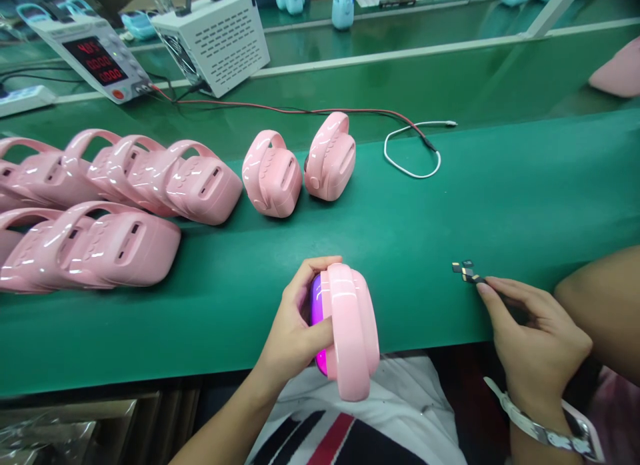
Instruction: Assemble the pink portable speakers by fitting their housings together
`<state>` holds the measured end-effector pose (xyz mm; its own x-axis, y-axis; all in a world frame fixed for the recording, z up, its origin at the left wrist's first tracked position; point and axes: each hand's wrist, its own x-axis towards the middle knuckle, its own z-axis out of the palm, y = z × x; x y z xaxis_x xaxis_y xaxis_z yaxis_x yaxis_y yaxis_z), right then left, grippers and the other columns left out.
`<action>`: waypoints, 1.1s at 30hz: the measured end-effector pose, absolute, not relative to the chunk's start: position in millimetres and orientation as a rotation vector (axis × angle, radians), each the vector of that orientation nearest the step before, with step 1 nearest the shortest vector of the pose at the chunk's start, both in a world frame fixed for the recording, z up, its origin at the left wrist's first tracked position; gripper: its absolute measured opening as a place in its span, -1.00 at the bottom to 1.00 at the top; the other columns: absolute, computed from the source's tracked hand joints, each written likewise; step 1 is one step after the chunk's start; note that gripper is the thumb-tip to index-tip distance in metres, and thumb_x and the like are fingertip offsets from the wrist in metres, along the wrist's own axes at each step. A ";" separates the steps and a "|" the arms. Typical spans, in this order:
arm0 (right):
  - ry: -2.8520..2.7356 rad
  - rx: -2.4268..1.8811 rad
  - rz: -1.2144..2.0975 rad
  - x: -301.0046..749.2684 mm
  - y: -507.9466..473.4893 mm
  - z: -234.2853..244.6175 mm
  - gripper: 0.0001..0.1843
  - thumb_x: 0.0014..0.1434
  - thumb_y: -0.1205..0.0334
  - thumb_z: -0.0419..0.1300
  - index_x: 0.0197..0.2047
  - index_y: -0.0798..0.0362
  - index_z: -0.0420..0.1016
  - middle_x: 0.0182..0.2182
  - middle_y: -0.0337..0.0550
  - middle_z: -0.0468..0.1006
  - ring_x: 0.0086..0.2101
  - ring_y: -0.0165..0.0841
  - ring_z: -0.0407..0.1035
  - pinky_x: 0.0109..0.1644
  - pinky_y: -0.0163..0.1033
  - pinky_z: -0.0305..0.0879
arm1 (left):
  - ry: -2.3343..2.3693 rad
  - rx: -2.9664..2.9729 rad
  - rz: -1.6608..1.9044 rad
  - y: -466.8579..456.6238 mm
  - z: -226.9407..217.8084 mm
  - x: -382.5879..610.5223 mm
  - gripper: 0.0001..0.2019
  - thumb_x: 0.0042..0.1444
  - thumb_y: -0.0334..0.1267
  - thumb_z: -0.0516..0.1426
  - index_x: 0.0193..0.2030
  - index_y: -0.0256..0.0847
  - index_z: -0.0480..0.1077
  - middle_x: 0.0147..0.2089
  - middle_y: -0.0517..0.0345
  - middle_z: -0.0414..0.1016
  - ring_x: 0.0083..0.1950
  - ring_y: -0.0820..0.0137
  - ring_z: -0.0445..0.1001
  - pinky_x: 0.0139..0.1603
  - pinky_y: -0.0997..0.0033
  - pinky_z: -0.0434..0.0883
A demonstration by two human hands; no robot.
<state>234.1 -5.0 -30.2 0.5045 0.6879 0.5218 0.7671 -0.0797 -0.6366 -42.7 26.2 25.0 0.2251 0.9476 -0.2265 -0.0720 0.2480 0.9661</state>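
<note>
My left hand (295,328) is wrapped round a pink handled device (350,328) at the near edge of the green belt (500,205). The side of the device facing my palm glows purple. My right hand (530,331) pinches a small dark connector part (467,271) that rests on the belt to the right; a watch strap circles that wrist. Two more pink devices (300,165) stand upright farther back at the centre.
Several pink devices (100,205) lie in rows at the left. A power supply with red digits (95,58) and a white vented box (220,38) sit behind them. Red and black leads and a white cable (415,151) trail across the belt. Another person's arm (600,305) enters at right.
</note>
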 end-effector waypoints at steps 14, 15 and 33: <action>-1.203 -1.775 -0.085 234.7 -5.9 -31.0 -0.82 0.11 0.12 0.34 -0.34 0.06 0.68 -0.34 -0.03 0.67 -0.30 -0.14 0.56 -0.07 -0.03 0.46 | 1.210 1.089 0.857 18.7 23.4 -48.6 -0.43 0.02 -0.24 0.26 0.22 0.03 0.32 0.06 0.16 0.45 -0.02 0.29 0.43 0.00 0.39 0.37; -1.198 -1.777 -0.078 235.2 -5.6 -31.5 -0.81 0.12 0.11 0.34 -0.33 0.06 0.68 -0.33 -0.03 0.67 -0.29 -0.14 0.56 -0.06 -0.03 0.46 | 1.255 1.115 0.849 16.8 24.3 -49.3 -0.42 0.04 -0.22 0.26 0.24 0.02 0.31 0.16 0.13 0.42 0.11 0.23 0.41 0.12 0.33 0.34; -1.211 -1.834 0.038 242.8 1.9 -38.1 -0.66 0.11 -0.07 0.27 -0.38 0.06 0.63 -0.35 -0.05 0.65 -0.33 -0.20 0.48 -0.20 -0.11 0.39 | 1.115 1.156 0.863 14.0 27.0 -47.2 -0.42 -0.17 -0.34 0.25 0.07 -0.09 0.28 -0.11 0.18 0.45 -0.12 0.33 0.41 -0.15 0.46 0.30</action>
<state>242.8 1.9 -38.1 0.5176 0.7437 0.4231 0.7155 -0.1051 -0.6907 -47.2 14.0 27.0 0.2523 0.9431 -0.2167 0.0265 0.2171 0.9758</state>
